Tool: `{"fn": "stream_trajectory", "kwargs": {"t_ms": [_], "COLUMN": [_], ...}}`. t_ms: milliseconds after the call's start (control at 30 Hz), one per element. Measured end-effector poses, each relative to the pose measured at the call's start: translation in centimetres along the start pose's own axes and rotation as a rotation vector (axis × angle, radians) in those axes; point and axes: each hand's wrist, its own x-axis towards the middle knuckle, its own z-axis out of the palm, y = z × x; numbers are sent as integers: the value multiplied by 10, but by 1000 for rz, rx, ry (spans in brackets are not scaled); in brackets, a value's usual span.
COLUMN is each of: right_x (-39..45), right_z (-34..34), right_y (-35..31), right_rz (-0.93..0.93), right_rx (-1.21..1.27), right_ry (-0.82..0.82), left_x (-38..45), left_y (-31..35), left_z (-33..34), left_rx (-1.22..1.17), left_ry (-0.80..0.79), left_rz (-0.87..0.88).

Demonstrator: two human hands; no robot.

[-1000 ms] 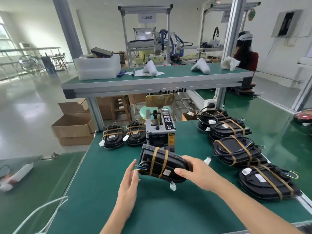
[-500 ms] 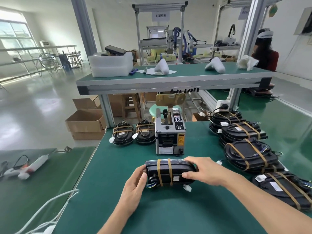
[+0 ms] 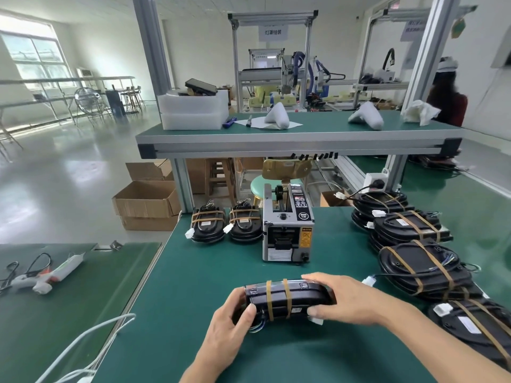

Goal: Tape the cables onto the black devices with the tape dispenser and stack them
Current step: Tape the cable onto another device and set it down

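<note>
Factory floor stretches pale and glossy behind a green work mat, over which an upper shelf runs across the view. Down the right edge of the mat lie overlapping piles of black devices, each crossed by two tan tape bands, and the nearest pile is cut off by the frame's lower right corner. At the far edge, left of centre, two taped devices sit side by side, touching or nearly so, just left of the grey tape dispenser. Straight toward the person from that dispenser, the device in hand stands on its long edge with its long axis running left to right, two tape bands wrapped over its middle. The left hand grips its left end, thumb on the near face, and the right hand clasps its right end, fingers over the top and thumb in front. Judging from this, the piles on the right lie nearer the right hand and the far pair nearer the left. Wires show only as a small blue and yellow loop under the left thumb; the white connector peeks out below the right hand, mostly covered. Whether the device rests on the mat or is lifted clear cannot be told.
</note>
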Motion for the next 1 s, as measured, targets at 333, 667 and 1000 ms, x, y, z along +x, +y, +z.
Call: {"fn": "stream_trajectory", "kwargs": {"t_ms": [333, 667, 1000], "right_x": [53, 133, 149], "right_z": [-18, -4, 2], "right_y": [-45, -77, -80], "right_rz": [91, 572, 646], "right_rx": [505, 1219, 1294], "right_ry": [447, 579, 674], "left_x": [3, 4, 3], "left_y": [-7, -5, -4], "left_z": [-2, -2, -3], "left_rx": [76, 64, 57], "left_ry": [5, -22, -7], "left_rz": [52, 51, 63]}}
